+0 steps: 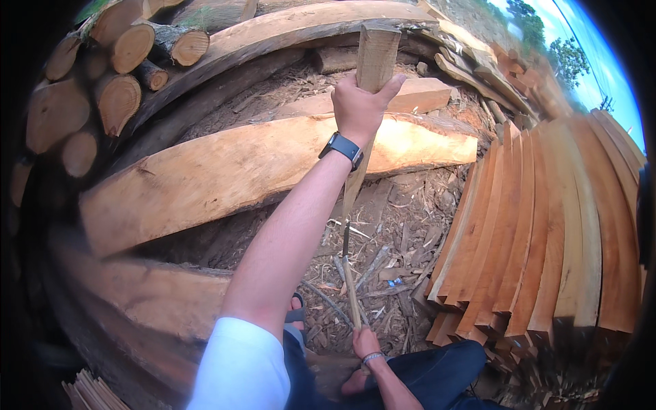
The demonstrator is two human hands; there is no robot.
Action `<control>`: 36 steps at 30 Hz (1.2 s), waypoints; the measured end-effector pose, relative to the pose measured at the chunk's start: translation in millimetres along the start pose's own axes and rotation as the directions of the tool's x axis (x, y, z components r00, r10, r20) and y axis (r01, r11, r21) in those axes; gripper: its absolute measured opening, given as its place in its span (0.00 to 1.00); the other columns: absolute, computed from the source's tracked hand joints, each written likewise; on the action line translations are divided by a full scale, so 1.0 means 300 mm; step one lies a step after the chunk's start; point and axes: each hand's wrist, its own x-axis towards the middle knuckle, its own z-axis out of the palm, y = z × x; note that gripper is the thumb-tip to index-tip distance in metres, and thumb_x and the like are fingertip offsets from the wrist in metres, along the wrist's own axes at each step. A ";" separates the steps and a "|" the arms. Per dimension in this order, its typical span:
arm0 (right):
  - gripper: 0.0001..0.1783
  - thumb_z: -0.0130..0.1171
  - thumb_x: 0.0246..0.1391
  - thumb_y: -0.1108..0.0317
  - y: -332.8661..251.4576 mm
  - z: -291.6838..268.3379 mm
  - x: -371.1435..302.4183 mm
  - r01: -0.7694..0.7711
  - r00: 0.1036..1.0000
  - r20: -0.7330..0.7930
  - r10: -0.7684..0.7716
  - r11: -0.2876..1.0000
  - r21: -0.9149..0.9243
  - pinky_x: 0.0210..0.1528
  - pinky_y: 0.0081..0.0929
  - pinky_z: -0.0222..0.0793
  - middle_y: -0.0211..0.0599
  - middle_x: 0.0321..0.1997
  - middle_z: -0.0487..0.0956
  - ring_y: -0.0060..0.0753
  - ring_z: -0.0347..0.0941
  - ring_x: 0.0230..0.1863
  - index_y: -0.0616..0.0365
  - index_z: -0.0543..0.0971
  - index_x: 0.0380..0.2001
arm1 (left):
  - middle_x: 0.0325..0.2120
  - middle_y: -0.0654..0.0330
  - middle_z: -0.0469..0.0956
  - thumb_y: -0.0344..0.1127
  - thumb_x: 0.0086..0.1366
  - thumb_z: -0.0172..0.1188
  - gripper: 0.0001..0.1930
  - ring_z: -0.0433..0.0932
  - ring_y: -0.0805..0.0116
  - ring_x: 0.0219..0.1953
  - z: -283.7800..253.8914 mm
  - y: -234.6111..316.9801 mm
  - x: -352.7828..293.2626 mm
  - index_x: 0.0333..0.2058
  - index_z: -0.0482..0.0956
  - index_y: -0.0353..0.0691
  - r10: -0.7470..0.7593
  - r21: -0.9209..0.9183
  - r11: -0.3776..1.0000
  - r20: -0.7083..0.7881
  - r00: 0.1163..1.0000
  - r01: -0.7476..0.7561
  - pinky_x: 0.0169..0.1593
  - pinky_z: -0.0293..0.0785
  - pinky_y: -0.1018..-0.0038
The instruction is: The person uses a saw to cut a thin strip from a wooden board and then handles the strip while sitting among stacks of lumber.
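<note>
My left hand (359,106), with a dark watch on its wrist, is wrapped round a wooden post (378,60) near its top. The post slants downward below my hand, partly hidden behind the wrist, and narrows towards its lower end. Down near my knees, my right hand (366,342), a bracelet at its wrist, grips a long wooden-handled tool (352,290). A narrow dark part at the tool's far end lies against or close to the post's lower tip; its exact kind cannot be made out.
Large sawn slabs (273,160) lie across the ground in front and to the left. Cut logs (133,48) are piled at the far left. Stacked planks (547,225) stand on the right. Wood chips and sticks (403,253) litter the soil beside my sandalled foot (295,313).
</note>
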 end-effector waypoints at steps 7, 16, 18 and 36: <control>0.16 0.45 0.68 0.51 0.035 -0.086 0.068 -0.549 0.817 0.566 -0.111 0.151 0.822 0.11 0.29 0.59 0.30 0.14 0.64 0.26 0.57 0.08 0.54 0.68 0.37 | 0.24 0.54 0.84 0.55 0.50 0.73 0.25 0.84 0.64 0.27 0.009 -0.004 0.007 0.32 0.83 0.35 -0.036 0.021 0.999 0.013 0.999 0.036 0.34 0.79 0.69; 0.17 0.44 0.68 0.54 -0.014 0.010 0.020 -0.107 0.994 0.053 0.097 0.746 0.657 0.13 0.39 0.68 0.39 0.14 0.68 0.36 0.67 0.10 0.58 0.67 0.36 | 0.25 0.52 0.84 0.55 0.50 0.73 0.26 0.85 0.61 0.28 -0.001 0.023 0.001 0.32 0.83 0.35 -0.013 0.076 0.997 -0.007 1.000 0.013 0.34 0.79 0.68; 0.19 0.46 0.66 0.53 0.132 0.110 0.056 -0.083 0.995 0.071 0.064 0.949 0.304 0.24 0.46 0.72 0.51 0.21 0.75 0.49 0.75 0.20 0.62 0.70 0.39 | 0.25 0.52 0.84 0.56 0.50 0.73 0.26 0.85 0.60 0.28 0.051 0.046 -0.015 0.32 0.83 0.35 -0.020 0.042 0.999 0.018 1.000 0.019 0.34 0.79 0.67; 0.31 0.49 0.51 0.79 -0.149 -0.375 -0.034 -0.149 0.950 0.279 -0.137 0.588 0.795 0.32 0.26 0.74 0.45 0.46 0.78 0.30 0.77 0.34 0.59 0.64 0.61 | 0.51 0.42 0.71 0.35 0.60 0.64 0.49 0.81 0.49 0.33 0.210 0.159 -0.296 0.68 0.37 0.31 0.520 0.295 0.703 0.409 0.750 -0.647 0.29 0.81 0.63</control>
